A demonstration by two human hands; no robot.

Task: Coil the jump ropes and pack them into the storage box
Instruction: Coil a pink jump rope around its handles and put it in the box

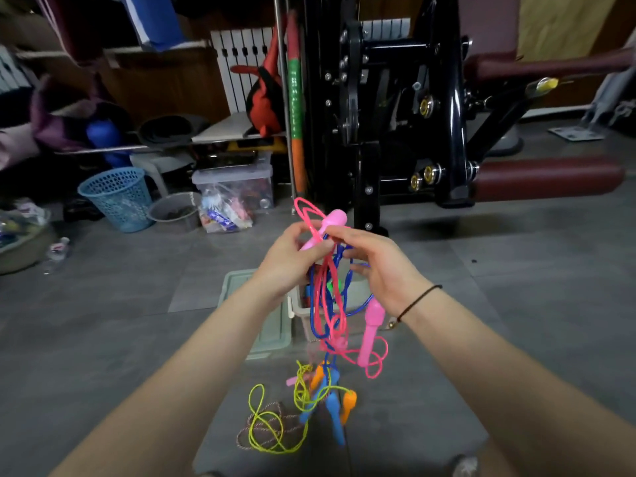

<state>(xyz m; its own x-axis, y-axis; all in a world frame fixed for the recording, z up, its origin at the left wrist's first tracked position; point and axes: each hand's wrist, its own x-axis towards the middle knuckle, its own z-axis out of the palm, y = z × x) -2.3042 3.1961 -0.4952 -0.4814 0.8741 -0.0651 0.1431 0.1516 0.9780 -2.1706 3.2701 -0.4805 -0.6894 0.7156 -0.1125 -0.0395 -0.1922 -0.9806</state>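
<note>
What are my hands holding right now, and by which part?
The left hand grips the upper pink handle; the right hand holds the tangled pink and blue cords beside it. The lower pink handle hangs free.

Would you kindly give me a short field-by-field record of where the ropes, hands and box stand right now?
left hand: grips the upper pink handle
right hand: pinches the pink jump rope beside that handle
blue jump rope: tangled with the pink one, both hanging uncoiled
storage box: open on the floor, lid beside it
yellow jump rope: uncoiled, looped on the floor
</note>
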